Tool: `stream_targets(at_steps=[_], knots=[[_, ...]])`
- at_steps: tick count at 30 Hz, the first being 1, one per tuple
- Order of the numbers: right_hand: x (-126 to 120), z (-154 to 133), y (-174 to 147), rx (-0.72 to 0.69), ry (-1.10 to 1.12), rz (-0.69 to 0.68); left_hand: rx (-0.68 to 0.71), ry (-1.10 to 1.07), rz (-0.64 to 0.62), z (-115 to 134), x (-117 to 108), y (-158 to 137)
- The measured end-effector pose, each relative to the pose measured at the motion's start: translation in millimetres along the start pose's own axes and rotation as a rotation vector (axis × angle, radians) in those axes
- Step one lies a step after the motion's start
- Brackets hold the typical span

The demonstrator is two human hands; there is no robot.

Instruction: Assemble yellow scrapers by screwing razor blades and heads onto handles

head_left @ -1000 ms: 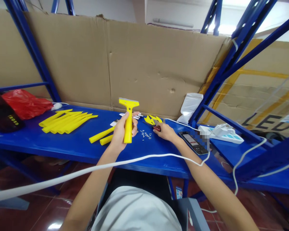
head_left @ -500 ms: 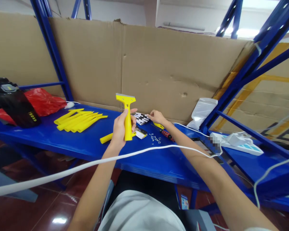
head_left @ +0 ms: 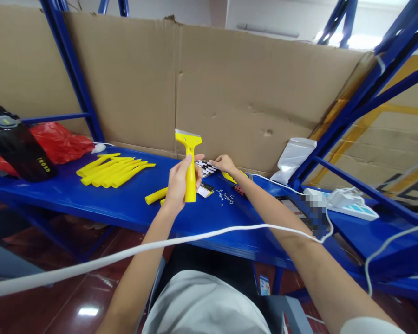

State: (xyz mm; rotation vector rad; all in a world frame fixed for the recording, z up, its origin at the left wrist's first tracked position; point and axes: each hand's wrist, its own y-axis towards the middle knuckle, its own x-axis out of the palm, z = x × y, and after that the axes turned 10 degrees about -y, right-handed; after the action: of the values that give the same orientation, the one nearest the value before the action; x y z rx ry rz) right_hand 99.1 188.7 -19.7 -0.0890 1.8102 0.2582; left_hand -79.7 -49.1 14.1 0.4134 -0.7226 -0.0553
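My left hand (head_left: 180, 180) is wrapped round the handle of a yellow scraper (head_left: 191, 178), held upright with its wide head and pale edge at the top. My right hand (head_left: 225, 165) reaches to a pile of black-and-white striped pieces (head_left: 206, 167); its fingers are bent together at the pile's right side, and what they pinch is hidden. Below the pile lies a black, white and yellow card (head_left: 205, 189), with scattered small screws (head_left: 225, 197) to its right. A red-and-black handled screwdriver (head_left: 238, 189) rests beneath my right wrist, beside something yellow.
Several yellow handles (head_left: 114, 172) lie heaped on the blue table (head_left: 125, 204), with another handle (head_left: 156, 195) by my left wrist. At left stand a black bottle (head_left: 24, 148) and a red bag (head_left: 61, 144). A white cable (head_left: 132, 252) crosses in front; a power strip (head_left: 355, 209) is at right.
My left hand has moved slightly right with the scraper. My right hand stays at the striped pieces, with its fingers drawn in a little. The view has shifted slightly.
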Motion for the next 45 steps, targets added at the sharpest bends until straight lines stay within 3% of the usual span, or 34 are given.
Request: stream_targets(at_steps=[7,12,17,23,29,34,45], knots=[[5,-12,9,0.022,0.076,0.009,0.011,0.023,0.015,1,-2,0],[9,-11,8,-0.064,0.192,0.081,0.008,0.013,0.004,0,-4,1],[7,-19,0,-0.159,0.37,0.277,0.012,0.018,0.014,0,-2,1],[-20,-21,-35,-0.312,0.646,0.504,0.044,-0.009,0.043,0,-6,4],[-42,8,-92,-0.399,0.879,0.477,0.088,0.017,0.091,-11,-9,8],[-35,25,-129,-0.423,0.954,0.415,0.1,0.113,0.128,-22,-11,10],[-28,7,-144,-0.478,1.084,0.405,0.117,0.065,0.11,-24,-5,13]])
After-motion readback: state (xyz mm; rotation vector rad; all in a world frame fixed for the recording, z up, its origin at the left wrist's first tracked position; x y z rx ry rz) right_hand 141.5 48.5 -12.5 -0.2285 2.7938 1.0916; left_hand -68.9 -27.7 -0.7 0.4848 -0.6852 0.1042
